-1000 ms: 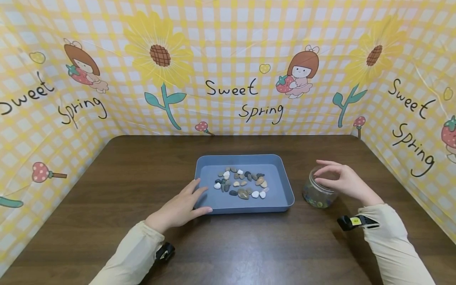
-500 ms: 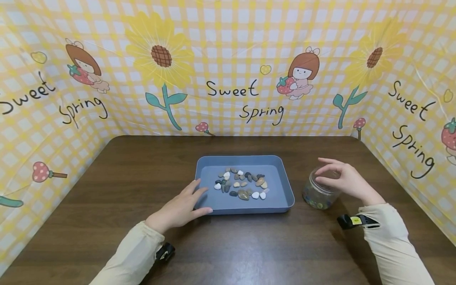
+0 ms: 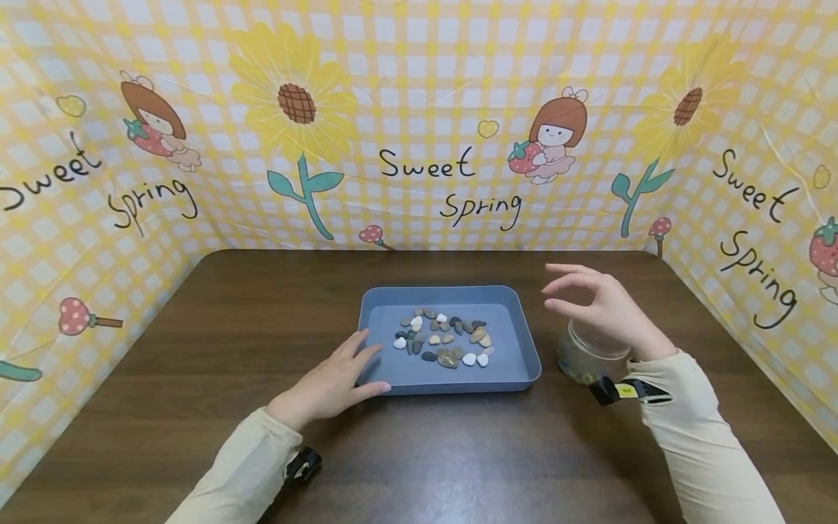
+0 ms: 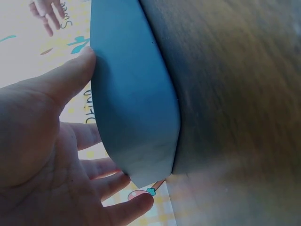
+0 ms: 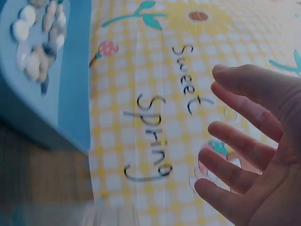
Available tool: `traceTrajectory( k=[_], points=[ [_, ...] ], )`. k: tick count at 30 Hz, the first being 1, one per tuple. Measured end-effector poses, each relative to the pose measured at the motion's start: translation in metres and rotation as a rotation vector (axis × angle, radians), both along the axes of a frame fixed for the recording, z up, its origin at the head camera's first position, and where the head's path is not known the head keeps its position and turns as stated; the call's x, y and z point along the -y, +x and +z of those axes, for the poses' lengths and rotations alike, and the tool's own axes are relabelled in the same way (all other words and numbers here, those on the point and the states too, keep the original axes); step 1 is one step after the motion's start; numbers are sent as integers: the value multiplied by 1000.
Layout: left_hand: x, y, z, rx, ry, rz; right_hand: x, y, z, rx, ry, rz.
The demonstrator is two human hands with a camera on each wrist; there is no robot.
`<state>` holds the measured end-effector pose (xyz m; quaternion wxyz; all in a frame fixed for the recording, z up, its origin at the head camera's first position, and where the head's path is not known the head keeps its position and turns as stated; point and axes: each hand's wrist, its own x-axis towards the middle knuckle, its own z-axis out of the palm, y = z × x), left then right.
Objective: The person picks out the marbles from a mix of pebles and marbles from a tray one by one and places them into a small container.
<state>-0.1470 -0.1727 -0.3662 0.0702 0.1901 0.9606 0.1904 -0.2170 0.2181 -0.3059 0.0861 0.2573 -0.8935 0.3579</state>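
Note:
A shallow blue tray point(image 3: 452, 387) holds several small pebbles point(image 3: 448, 357) in white, tan, grey and black. My left hand point(image 3: 330, 382) rests at the tray's left corner with fingers spread, and in the left wrist view the thumb point(image 4: 77, 73) touches the rim. To the right of the tray stands a clear jar point(image 3: 583, 356) with small coloured pieces low inside, too small to make out. My right hand point(image 3: 609, 309) hovers above and partly in front of this jar. Its fingers are loosely bent, with nothing between them in the right wrist view.
Everything stands on a dark brown wooden table point(image 3: 419, 458). A yellow checked cloth point(image 3: 432, 94) with printed flowers and figures hangs along the back and both sides. Each wrist wears a black strap with a small camera point(image 3: 605, 391).
My right hand has risen from the jar's mouth and shifted left towards the tray, carrying nothing visible. The left hand, the tray and the pebbles look unmoved.

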Motion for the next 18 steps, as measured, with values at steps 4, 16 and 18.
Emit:
traceTrajectory(
  k=[4,16,18],
  points=[
    [0,0,0,3,-1,4,15,-6,3,62,-31,45],
    [0,0,0,0,0,1,59,-31,-3,212,-125,222],
    [0,-1,0,-1,-2,1,65,-35,-5,225,-119,242]
  ],
)
